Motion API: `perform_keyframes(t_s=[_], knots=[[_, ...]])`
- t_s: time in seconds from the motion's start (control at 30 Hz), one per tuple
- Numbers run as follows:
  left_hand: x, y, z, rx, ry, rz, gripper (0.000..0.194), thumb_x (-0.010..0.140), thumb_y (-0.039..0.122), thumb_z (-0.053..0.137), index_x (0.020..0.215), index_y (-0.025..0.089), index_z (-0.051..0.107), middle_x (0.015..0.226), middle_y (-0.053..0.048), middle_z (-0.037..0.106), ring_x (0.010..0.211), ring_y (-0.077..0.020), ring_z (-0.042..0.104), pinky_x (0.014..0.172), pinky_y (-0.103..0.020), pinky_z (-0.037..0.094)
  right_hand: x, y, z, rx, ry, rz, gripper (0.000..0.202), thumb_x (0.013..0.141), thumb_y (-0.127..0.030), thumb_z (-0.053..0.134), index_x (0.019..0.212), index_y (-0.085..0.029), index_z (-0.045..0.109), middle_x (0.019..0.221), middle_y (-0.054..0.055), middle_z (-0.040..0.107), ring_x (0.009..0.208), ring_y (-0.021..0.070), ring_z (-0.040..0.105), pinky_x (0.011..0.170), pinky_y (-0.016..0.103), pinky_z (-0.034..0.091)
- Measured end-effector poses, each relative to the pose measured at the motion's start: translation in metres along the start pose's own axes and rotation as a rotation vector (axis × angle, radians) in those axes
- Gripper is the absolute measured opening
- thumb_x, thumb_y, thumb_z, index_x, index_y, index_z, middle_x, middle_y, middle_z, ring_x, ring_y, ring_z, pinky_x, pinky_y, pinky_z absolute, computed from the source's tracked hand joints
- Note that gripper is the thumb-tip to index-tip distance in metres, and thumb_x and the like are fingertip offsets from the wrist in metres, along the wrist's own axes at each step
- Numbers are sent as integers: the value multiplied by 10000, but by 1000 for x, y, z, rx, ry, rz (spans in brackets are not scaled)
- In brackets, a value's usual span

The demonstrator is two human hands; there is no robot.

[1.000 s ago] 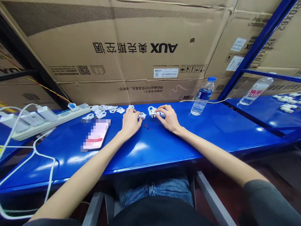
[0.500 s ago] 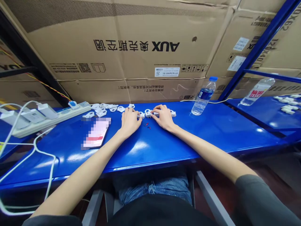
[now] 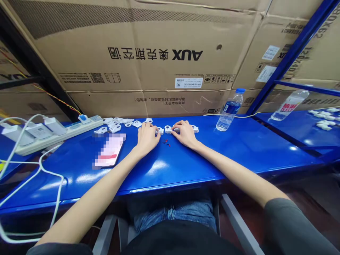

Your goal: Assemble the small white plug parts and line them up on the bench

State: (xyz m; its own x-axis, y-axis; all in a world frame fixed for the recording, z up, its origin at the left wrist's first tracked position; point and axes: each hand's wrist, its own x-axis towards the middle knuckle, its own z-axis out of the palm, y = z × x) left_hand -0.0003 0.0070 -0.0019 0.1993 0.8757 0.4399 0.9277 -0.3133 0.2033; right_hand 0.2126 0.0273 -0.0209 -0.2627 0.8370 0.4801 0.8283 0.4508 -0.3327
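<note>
At the middle of the blue table, my left hand [image 3: 148, 137] curls over a white plastic piece [image 3: 159, 130], pinching its right end between thumb and fingers. My right hand [image 3: 185, 134] grips another white plastic piece [image 3: 168, 129] that has a ring-shaped end. Beyond that hand's right side, a further white ringed part [image 3: 196, 129] sticks out; whether it belongs to the held piece is hidden. A narrow gap separates the pieces at the two hands. Just in front of them lie small red and black bits [image 3: 166, 142], too small to name.
Several loose white ringed pieces [image 3: 115, 124] lie at the back left. A phone [image 3: 110, 150] rests left of my left arm, near a power strip [image 3: 66, 134] with chargers and white cables. A water bottle [image 3: 230, 109] stands at right. Large cardboard boxes [image 3: 159, 78] wall the back.
The camera view has shifted slightly. Both hands keep nearly the same place and grip, and the white pieces at them have barely moved.
</note>
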Motion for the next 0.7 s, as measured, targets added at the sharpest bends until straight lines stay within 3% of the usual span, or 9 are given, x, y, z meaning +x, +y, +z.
perform_keyframes(t_s=[0.17, 0.3, 0.53, 0.7], knots=[[2, 0, -5, -11, 21, 20, 223, 896, 273, 584, 1025, 212, 756, 1113, -143, 682, 1118, -356, 574, 992, -504, 490, -1, -1, -1, 30, 30, -16, 142, 945, -321, 697, 1038, -246, 775, 1182, 92, 704, 1123, 304, 569, 928, 470, 478], [4, -1, -12, -4, 9, 78, 199, 872, 247, 594, 944, 227, 778, 1023, -136, 675, 1047, -340, 597, 905, -471, 532, -4, -3, -1, 21, 67, -53, 156, 950, -294, 669, 1066, -244, 760, 1196, 97, 698, 1124, 308, 566, 894, 464, 476], [5, -5, -23, -88, -285, 232, 197, 753, 235, 688, 889, 279, 823, 903, -79, 722, 892, -294, 671, 789, -377, 541, -10, -13, -3, -63, 67, -163, 185, 985, -303, 626, 1111, -248, 751, 1248, 100, 695, 1154, 307, 553, 909, 461, 452], [5, -3, -27, -122, -369, 272, 212, 766, 264, 682, 914, 284, 832, 930, -75, 763, 903, -305, 698, 791, -381, 544, -3, -15, 1, -105, 8, -253, 246, 989, -356, 641, 1193, -259, 737, 1335, 97, 668, 1223, 317, 522, 934, 470, 440]])
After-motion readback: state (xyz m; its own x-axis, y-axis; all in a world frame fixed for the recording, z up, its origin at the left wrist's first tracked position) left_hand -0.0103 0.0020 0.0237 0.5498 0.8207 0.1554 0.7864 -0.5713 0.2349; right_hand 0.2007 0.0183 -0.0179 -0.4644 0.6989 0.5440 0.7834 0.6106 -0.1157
